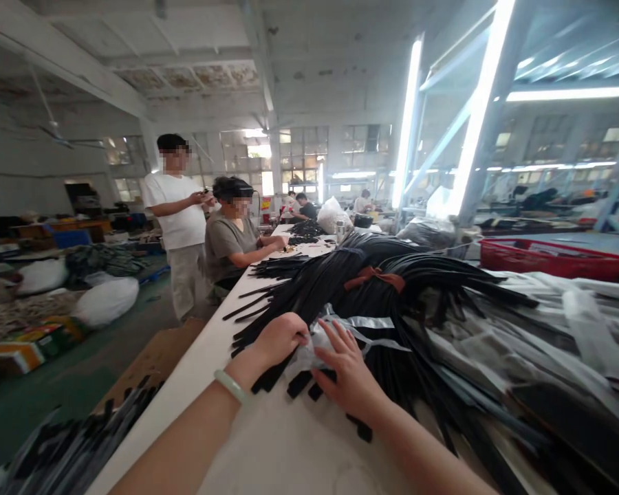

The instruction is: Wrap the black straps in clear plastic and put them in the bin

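Note:
A long heap of black strips (314, 278), perhaps belts or straps, lies along the white table (289, 440). On the near ends of the strips rests a crumpled piece of clear plastic (304, 357), with shiny flat tails trailing to the right. My left hand (281, 338), a pale green bangle (231, 386) on its wrist, is closed with its fingertips pinching the plastic's left side. Opposite it, my right hand (345, 368) lies over the plastic and strip ends with fingers spread. A brown-red tie (375, 278) binds one bundle of strips farther back.
Beyond the strips, a seated person (232, 234) works at the table's left edge beside a standing person (178, 213). Plastic sheeting (588, 330) and a red crate (551, 258) are at right. More strips (72, 440) fill the lower left.

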Demonstrator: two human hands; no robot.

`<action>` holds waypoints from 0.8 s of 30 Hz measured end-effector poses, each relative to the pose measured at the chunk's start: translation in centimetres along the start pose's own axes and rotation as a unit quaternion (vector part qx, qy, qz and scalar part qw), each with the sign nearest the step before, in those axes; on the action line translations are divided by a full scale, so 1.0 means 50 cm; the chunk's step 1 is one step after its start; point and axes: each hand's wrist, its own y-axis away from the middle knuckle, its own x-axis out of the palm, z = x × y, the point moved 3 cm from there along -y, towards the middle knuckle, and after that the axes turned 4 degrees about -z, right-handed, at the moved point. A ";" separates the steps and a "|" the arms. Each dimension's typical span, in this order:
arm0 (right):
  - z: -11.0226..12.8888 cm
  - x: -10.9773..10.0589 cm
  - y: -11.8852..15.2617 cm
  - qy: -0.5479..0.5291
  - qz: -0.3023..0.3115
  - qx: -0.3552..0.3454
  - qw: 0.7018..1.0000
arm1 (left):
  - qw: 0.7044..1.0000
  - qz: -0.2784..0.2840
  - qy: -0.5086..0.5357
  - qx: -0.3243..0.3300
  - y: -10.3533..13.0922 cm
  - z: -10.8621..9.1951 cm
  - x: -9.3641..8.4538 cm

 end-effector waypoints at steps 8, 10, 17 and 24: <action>-0.011 0.011 -0.001 -0.069 0.035 0.044 0.996 | 0.971 -0.103 0.176 -0.121 0.038 0.004 -0.025; -0.014 0.014 0.000 -0.070 0.049 0.056 0.995 | 0.955 -0.144 0.218 -0.141 0.058 0.001 -0.041; -0.017 0.029 0.006 -0.027 0.089 0.091 0.991 | 0.907 -0.281 0.283 -0.133 0.160 -0.029 -0.119; -0.011 0.039 0.006 0.027 0.076 0.078 0.994 | 0.794 -0.503 0.306 -0.153 0.320 0.022 -0.272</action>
